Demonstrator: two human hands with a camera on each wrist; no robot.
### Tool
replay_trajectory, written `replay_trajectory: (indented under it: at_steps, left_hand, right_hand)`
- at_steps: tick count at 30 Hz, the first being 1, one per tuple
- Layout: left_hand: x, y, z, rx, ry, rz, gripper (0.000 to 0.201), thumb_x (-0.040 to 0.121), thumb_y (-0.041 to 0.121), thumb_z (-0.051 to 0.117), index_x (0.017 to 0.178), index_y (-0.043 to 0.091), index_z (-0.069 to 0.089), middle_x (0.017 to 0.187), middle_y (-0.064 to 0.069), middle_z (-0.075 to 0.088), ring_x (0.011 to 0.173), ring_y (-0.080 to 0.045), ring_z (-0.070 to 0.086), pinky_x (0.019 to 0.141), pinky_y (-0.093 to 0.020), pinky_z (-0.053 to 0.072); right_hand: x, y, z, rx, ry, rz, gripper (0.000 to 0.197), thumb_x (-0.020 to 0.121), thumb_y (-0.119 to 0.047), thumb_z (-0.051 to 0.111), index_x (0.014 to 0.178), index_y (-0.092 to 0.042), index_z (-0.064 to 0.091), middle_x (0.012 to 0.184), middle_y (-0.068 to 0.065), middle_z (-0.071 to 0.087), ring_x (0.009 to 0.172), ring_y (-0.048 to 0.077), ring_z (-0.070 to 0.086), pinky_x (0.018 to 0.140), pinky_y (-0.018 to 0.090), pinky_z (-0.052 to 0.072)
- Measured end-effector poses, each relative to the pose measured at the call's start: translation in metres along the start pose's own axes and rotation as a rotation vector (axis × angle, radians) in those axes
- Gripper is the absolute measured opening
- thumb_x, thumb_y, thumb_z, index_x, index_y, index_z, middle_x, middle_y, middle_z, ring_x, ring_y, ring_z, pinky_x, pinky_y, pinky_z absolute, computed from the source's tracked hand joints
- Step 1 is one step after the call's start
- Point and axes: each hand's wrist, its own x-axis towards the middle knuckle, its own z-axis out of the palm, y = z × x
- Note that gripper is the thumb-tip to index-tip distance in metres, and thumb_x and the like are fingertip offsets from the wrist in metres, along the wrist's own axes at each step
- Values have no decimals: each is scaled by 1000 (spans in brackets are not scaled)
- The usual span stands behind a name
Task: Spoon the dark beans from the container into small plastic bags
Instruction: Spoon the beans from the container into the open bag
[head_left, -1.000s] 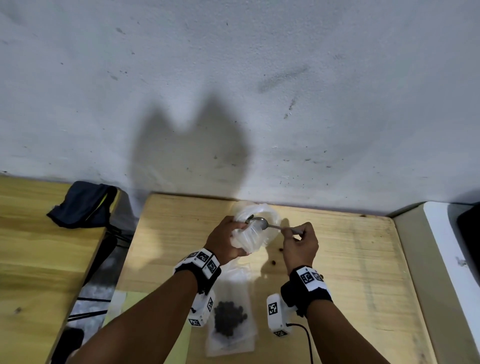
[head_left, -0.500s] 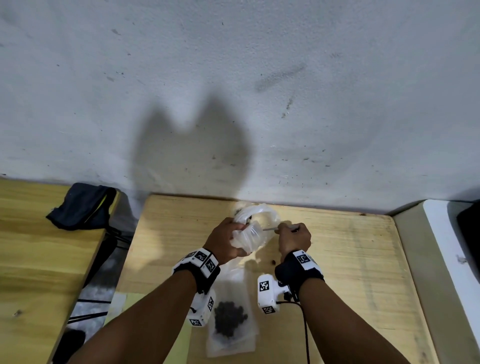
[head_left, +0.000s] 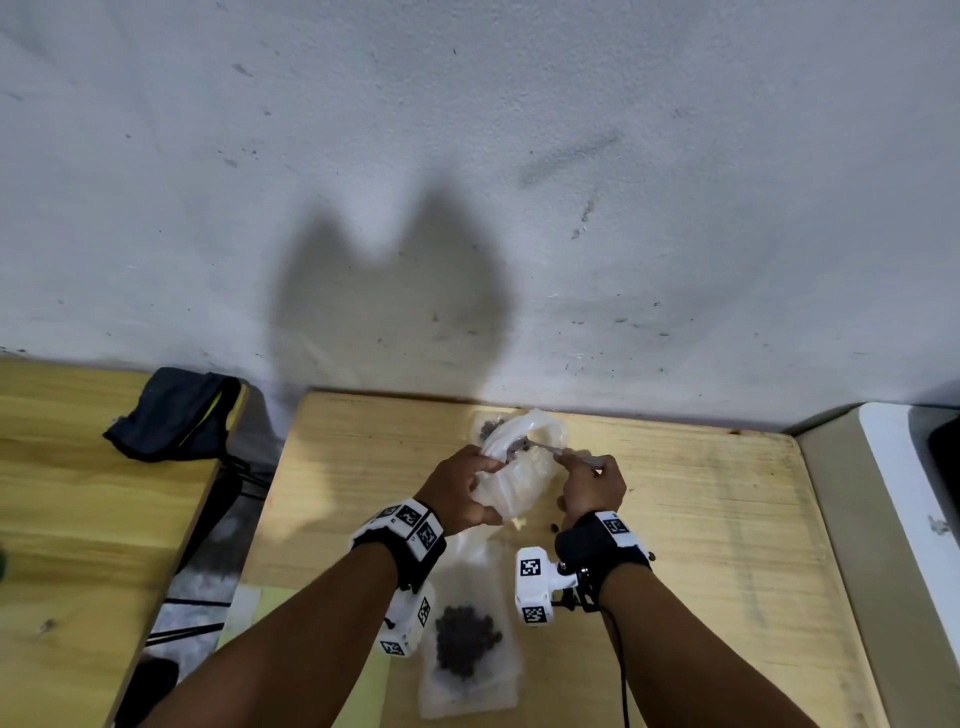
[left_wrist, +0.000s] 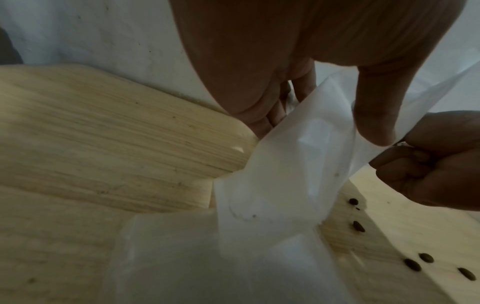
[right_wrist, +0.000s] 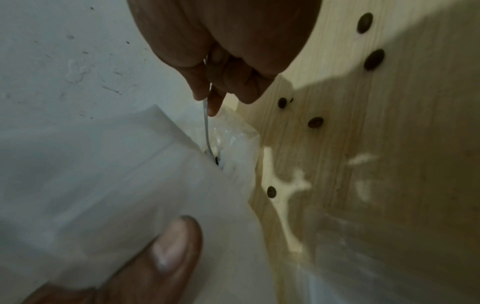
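My left hand gripped a small, empty plastic bag above the wooden table, thumb pressed to its near face and fingers behind, holding the mouth toward the far wall. My right hand pinched the handle of a metal spoon, whose bowl had entered the bag's mouth (a dark bean or two showed at the tip in the right wrist view). The container, a pale round tub, sat just beyond the bag against the wall; I could not tell how many beans it held. A filled bag lay flat at the near edge, between my forearms.

Several loose beans lay scattered on the table to the right of the held bag. I judged further spillage the chief risk: the film was limp and the opening narrow, so a tilted spoon or a slackened grip would likely send beans outside the mouth rather than in. The filled bag below could also be nudged by a wrist.
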Motion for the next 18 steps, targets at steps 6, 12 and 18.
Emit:
replay_trajectory:
  at_steps: [6,12,18]
  left_hand:
    - [-1,3,-2,39,8,10,75,52,13,92,121,12,61,115,8,50,112,-15,56,99,-31,48]
    - [0,11,0,87,50,70,73,51,14,92,118,14,62,123,5,47,113,-17,54,94,-36,50]
    - [-4,7,6,100,-15,65,73,51,16,90,118,15,62,128,1,49,116,-17,54,95,-38,50]
  right_hand:
    - [-5,-8,3,-149,-29,-196,31,77,-19,75,69,-13,45,65,0,51,60,20,45,60,29,41]
    - [-18,1,-3,-197,-43,-276,28,79,-16,73,70,-8,48,68,4,56,62,20,50,61,30,43]
    - [-18,9,5,-69,-61,-28,31,73,-20,77,58,-18,49,58,4,50,57,21,42,57,31,38]
